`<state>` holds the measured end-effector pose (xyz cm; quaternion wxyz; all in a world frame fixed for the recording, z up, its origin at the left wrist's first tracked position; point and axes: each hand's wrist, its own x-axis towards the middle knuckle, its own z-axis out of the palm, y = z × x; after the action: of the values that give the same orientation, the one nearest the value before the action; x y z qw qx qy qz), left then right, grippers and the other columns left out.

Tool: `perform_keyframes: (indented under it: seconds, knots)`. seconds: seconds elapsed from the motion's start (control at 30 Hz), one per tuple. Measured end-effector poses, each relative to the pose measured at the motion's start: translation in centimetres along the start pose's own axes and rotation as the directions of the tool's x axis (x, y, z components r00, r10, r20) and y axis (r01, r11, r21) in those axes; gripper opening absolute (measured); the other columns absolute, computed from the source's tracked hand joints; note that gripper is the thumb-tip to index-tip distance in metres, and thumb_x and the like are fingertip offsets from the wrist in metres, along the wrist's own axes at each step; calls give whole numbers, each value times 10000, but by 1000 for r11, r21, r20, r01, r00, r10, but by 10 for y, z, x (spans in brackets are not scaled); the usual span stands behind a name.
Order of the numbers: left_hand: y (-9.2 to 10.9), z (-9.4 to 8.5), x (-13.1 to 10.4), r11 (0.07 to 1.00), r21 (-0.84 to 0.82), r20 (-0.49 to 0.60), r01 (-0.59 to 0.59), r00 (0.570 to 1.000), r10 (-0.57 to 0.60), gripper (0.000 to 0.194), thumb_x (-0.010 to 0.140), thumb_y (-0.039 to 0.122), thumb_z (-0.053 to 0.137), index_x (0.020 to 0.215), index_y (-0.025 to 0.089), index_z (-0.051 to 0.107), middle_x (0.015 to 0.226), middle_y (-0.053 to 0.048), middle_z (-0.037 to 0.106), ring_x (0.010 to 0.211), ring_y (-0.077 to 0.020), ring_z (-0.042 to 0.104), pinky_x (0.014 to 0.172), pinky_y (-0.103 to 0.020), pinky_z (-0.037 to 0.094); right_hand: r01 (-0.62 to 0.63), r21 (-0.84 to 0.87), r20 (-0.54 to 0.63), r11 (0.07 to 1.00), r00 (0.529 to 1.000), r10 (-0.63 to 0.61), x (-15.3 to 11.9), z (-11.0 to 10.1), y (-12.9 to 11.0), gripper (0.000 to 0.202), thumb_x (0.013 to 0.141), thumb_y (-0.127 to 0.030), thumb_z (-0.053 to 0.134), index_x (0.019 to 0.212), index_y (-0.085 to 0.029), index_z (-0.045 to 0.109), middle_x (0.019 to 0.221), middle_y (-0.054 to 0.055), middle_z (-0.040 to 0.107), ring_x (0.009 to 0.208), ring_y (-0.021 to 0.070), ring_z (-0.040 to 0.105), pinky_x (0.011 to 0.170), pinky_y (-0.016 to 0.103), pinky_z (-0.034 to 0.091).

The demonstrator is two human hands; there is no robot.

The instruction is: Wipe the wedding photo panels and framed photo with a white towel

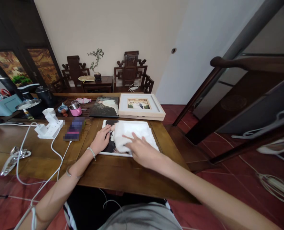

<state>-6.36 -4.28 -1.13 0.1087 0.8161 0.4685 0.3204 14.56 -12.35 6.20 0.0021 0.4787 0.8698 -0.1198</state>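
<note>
A large photo print [110, 147] with white edges lies flat on the wooden table, showing dark and pale parts at its left side. Spread over most of it is a fluffy white cloth [122, 132]. My right hand [142, 150] rests on top of the cloth with fingers stretched apart, pressing it against the picture. At the picture's left edge, my left hand [101, 139] lies with its fingers extended onto the surface. The cloth hides the middle and right of the photo.
Behind stand a framed photo [142, 107] and a dark photo panel [105, 107]. To the left are a phone [74, 129], a white power strip [50, 127] with looping cables, a pink cup [75, 109] and a clear hair claw [14, 159]. A wooden chair [211, 105] stands right.
</note>
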Motion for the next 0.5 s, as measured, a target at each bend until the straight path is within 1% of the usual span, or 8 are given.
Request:
perform_keyframes:
  seconds: [0.13, 0.2, 0.23, 0.27, 0.33, 0.4, 0.5]
  knots:
    - [0, 0, 0, 1000, -5, 6, -2, 1000, 2, 396, 915, 217, 387, 1241, 110, 585, 1358, -139, 548, 1299, -243, 478, 1124, -429, 355, -21, -60, -112, 998, 994, 14, 50, -3, 23, 547, 746, 21, 405, 1228, -148, 601, 1513, 104, 340, 1342, 448, 281, 958, 720, 324]
    - [-1, -1, 0, 1000, -3, 10, -6, 1000, 6, 399, 920, 219, 384, 1244, 92, 580, 1363, -156, 539, 1300, -247, 477, 1124, -435, 353, -19, -78, -150, 997, 989, 7, 63, -1, 30, 512, 765, 0, 424, 1221, -146, 605, 1507, 108, 352, 1338, 443, 286, 961, 717, 314]
    - [-1, -1, 0, 1000, -1, 10, -9, 1000, 9, 400, 922, 220, 381, 1244, 88, 579, 1364, -160, 536, 1299, -247, 478, 1123, -437, 354, -17, -83, -158, 996, 987, 4, 66, 0, 31, 502, 772, -3, 426, 1216, -146, 609, 1508, 109, 351, 1341, 441, 279, 964, 717, 308]
    - [-1, -1, 0, 1000, 1, 10, -12, 1000, 12, 400, 923, 220, 378, 1245, 91, 578, 1366, -157, 536, 1298, -246, 478, 1122, -440, 355, -17, -87, -159, 996, 987, 3, 65, 2, 31, 505, 772, 2, 424, 1217, -147, 610, 1509, 109, 349, 1348, 439, 267, 970, 715, 299]
    - [-1, 0, 0, 1000, 3, 6, -20, 1000, 20, 397, 919, 212, 375, 1243, 109, 580, 1367, -140, 540, 1301, -239, 475, 1119, -442, 359, -23, -83, -142, 996, 990, 11, 53, 6, 25, 544, 752, 28, 414, 1227, -155, 607, 1517, 108, 334, 1369, 433, 232, 988, 714, 274]
    - [-2, 0, 0, 1000, 5, 8, -24, 1000, 24, 400, 915, 202, 372, 1245, 110, 579, 1368, -136, 539, 1309, -234, 466, 1120, -437, 359, -11, -78, -116, 997, 993, 2, 32, 11, 14, 583, 728, 49, 413, 1239, -159, 603, 1527, 112, 311, 1387, 432, 193, 1011, 710, 242]
    - [-1, 0, 0, 1000, 10, 15, -23, 1000, 23, 405, 915, 198, 368, 1251, 107, 575, 1367, -136, 540, 1309, -236, 465, 1120, -441, 360, 66, -86, -60, 994, 996, -71, -10, 19, -8, 559, 714, 44, 441, 1207, -146, 624, 1537, 128, 280, 1394, 450, 152, 1045, 701, 204]
